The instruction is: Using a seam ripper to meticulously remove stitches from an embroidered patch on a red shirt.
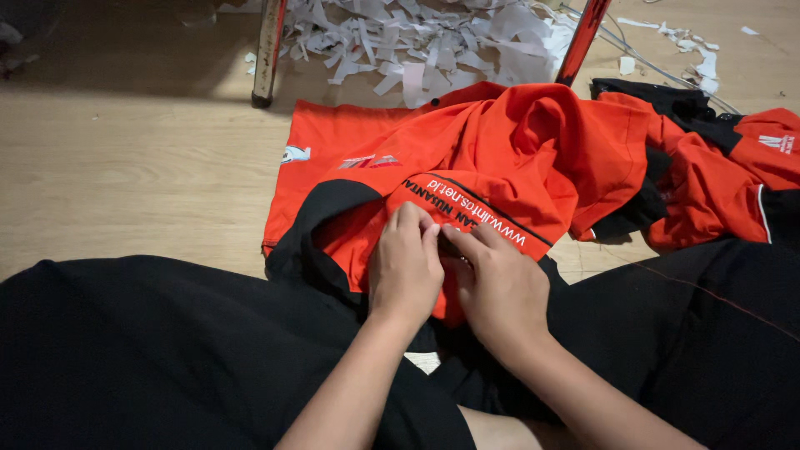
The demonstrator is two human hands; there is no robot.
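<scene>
A red-orange and black shirt (500, 158) with white lettering lies crumpled over my lap and the wooden floor. My left hand (406, 267) and my right hand (497, 287) rest side by side on its near fold. The fingers of both pinch the red fabric close to the line of white lettering. A small dark thing shows between the fingertips; I cannot tell what it is. Black trousers (167, 350) cover my legs in the foreground.
A second red and black garment (717, 167) lies on the floor at the right. A heap of white paper strips (417, 42) sits at the back between a pale furniture leg (268, 54) and a red one (581, 42). Wooden floor (125, 158) spreads to the left.
</scene>
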